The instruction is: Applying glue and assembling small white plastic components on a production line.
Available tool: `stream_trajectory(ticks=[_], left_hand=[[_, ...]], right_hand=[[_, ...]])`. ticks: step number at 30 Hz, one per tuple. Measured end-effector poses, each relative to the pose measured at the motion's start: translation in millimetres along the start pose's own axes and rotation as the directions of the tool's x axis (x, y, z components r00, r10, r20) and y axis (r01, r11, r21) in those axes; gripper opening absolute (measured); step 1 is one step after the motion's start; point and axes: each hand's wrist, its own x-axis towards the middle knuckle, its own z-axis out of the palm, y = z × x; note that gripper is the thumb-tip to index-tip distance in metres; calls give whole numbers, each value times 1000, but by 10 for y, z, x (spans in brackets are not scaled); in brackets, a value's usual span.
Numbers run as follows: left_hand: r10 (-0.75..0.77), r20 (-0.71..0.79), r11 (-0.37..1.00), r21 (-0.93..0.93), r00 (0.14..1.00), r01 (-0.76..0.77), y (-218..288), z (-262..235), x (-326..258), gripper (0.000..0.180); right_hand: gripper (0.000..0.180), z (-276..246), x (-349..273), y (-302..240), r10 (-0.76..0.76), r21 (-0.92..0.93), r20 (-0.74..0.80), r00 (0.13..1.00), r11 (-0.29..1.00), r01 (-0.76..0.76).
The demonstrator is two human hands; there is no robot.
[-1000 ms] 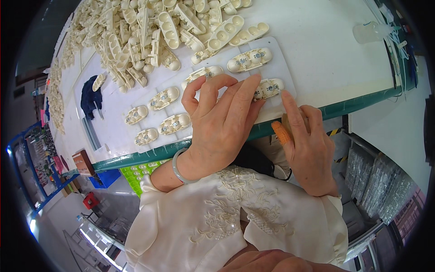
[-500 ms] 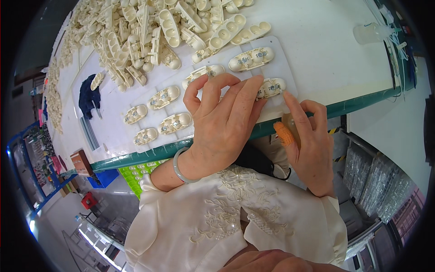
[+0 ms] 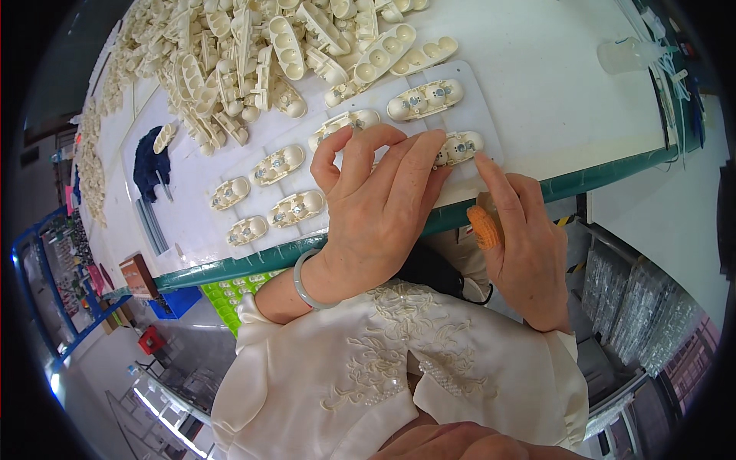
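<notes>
My left hand (image 3: 381,201), with a pale bangle at its wrist, bends over a white plate (image 3: 477,103). Its thumb and index finger close about the left end of a cream plastic part (image 3: 462,147) with small metal pieces inside. Just right of that part, my right hand (image 3: 527,239) stretches its index finger toward the part's near end. An orange textured finger cover (image 3: 483,228) shows beside the right thumb. The right hand's other fingers curl around something mostly hidden. Similar filled parts sit on the plate, including one cream part (image 3: 425,100) behind my left fingers.
A heap of cream plastic shells (image 3: 230,69) covers the table's far left. A dark blue cloth (image 3: 151,165) and grey rods (image 3: 151,226) lie to the left. At the far right stands a clear bottle (image 3: 622,57). The table's green edge (image 3: 606,175) runs along the near side.
My right hand has shifted slightly right and down, its index fingertip drawing a little away from the cream part. My left hand has stayed in place.
</notes>
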Motion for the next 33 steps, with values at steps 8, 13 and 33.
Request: stream_trajectory(ticks=[8,13,33], left_hand=[[-7,13,1000,15,1000,7,3,-6,-7,39],[-4,-2,1000,8,1000,4,8,-3,-2,38],[-2,9,1000,19,1000,2,9,-6,1,38]], right_hand=[[71,-3,23,68,-5,167,29,1000,986,0],[70,-6,22,36,40,212,5,999,977,-40],[62,-61,60,170,-13,404,41,999,915,-4]])
